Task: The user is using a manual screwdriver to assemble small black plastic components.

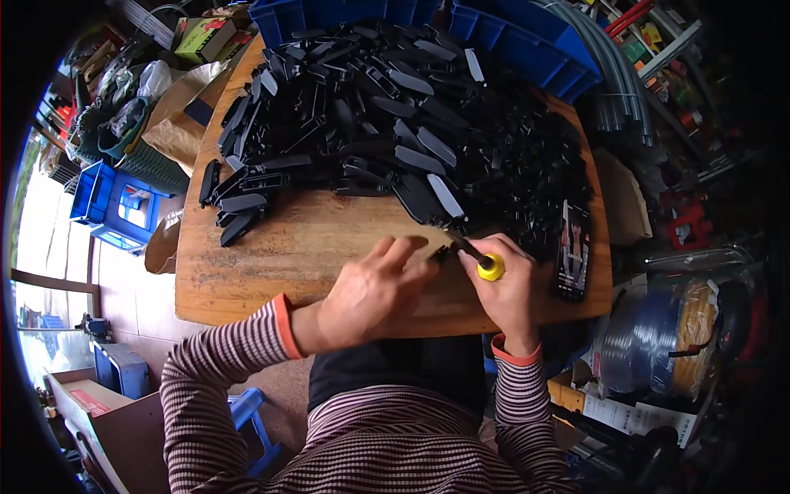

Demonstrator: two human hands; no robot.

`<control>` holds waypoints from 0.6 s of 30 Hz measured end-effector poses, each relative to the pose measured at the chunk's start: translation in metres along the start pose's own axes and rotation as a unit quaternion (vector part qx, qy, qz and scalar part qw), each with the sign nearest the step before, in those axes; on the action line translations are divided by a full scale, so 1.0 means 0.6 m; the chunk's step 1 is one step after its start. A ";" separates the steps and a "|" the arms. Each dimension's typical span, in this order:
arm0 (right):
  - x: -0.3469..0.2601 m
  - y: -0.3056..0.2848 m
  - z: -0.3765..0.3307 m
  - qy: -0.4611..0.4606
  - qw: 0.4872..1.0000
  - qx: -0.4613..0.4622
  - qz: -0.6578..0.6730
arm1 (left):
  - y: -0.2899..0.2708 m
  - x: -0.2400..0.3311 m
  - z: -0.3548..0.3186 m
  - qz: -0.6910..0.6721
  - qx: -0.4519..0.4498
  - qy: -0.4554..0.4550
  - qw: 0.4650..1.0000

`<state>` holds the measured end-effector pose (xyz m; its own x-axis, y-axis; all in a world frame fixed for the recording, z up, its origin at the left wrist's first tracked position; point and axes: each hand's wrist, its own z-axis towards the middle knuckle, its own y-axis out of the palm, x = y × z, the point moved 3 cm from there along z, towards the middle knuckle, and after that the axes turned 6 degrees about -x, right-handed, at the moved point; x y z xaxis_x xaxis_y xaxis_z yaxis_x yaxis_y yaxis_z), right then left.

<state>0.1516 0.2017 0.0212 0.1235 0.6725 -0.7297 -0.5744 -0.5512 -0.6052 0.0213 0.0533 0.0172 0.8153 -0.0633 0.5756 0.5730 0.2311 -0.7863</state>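
Observation:
My right hand (508,288) is closed around a hand tool (490,267) with a yellow-ended, dark handle. Its dark front part points away to the far left; the tip is too unclear to name the kind. Just left of the tool my left hand (366,295) hovers over the table's near part, fingers bent and smeared by motion. Close to its fingertips is a small black part (442,252); whether they touch it I cannot tell. Beyond both hands spreads a big heap of black plastic parts (370,123), some with grey, blade-shaped covers.
The wooden table (271,276) carries the heap, with smaller black pieces (527,156) at its right. A phone (572,251) lies near the right edge. Blue bins (527,41) stand at the far side. Coiled tubing (650,337) is on the right, a blue crate (115,206) on the left.

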 end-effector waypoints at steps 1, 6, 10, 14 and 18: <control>-0.002 0.004 0.002 0.003 1.000 0.000 -0.001 | -0.002 0.006 -0.012 0.009 -0.013 0.033 0.999; -0.017 0.021 0.010 -0.020 0.997 -0.039 -0.069 | 0.035 0.018 -0.033 0.007 0.004 0.057 0.998; -0.017 0.021 0.009 -0.019 0.994 -0.046 -0.093 | 0.060 0.036 -0.022 -0.005 0.022 0.077 0.997; -0.017 0.009 0.012 -0.019 0.998 -0.027 -0.059 | 0.065 0.049 -0.018 0.027 0.017 0.070 0.997; -0.016 0.006 0.013 -0.024 0.996 -0.028 -0.081 | 0.068 0.049 -0.016 0.042 0.044 0.073 0.995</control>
<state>0.1420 0.1972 0.0284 0.1716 0.7769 -0.6057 -0.5043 -0.4589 -0.7315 0.0694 0.0517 -0.0003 0.8671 -0.1794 0.4646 0.4980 0.3250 -0.8040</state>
